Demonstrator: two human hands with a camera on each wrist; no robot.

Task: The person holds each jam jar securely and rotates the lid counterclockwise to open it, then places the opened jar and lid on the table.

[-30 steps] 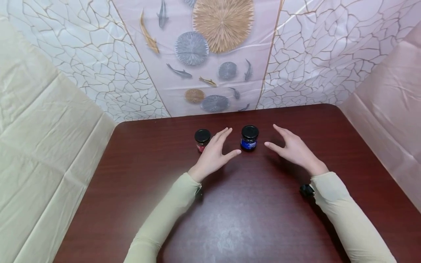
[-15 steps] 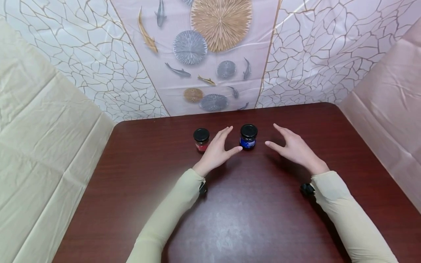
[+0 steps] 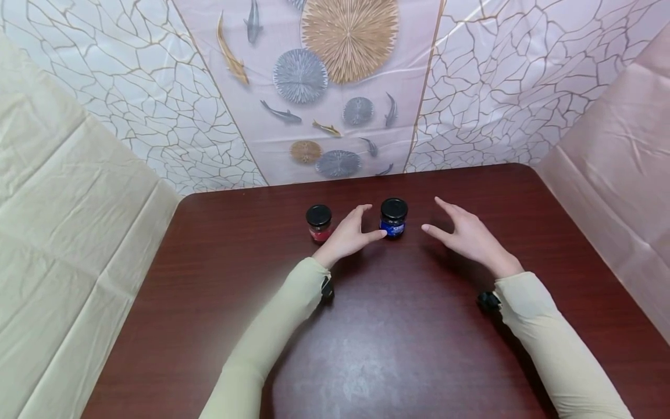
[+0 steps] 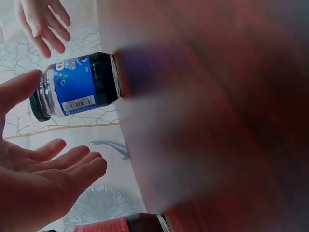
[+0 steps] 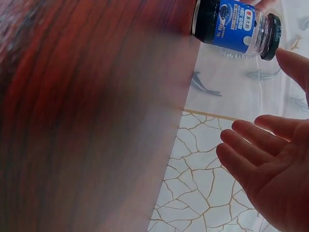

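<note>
Now the left hand (image 3: 345,234) has come closer to the blue jar (image 3: 394,221), and in the head view its thumb tip overlaps the jar's edge; whether it really touches the glass, I cannot tell. The red jar (image 3: 319,222), which this hand was partly covering 1 second ago, is more fully visible, to the left of the hand. The right hand (image 3: 468,238) stays at almost the same place, apart from the blue jar. On both hands the thumb stands away from the fingers, and neither hand grips anything. The blue jar stands upright on the counter (image 3: 398,326), between the 2 hands. In my judgement, this change means that the work concerns the blue jar rather than the red jar, and that it is at the approach.
</note>
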